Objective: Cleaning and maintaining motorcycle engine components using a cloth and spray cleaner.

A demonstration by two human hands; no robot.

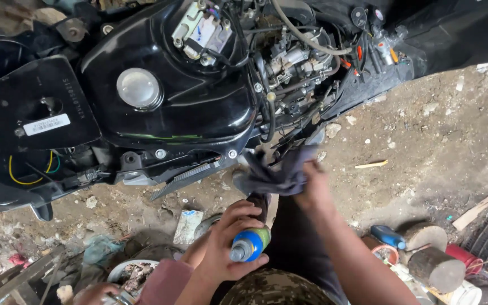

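The left hand (230,240) is clenched round a spray can (249,244) with a blue and green band, its long axis lying roughly level, nozzle end pointing down-left toward the camera. Just above and to the right, the right hand (312,189) grips a dark grey rag (275,172) bunched against the motorcycle's lower edge, below the black fuel tank (170,85). A white rectangular label (46,124) sits on the black panel at left
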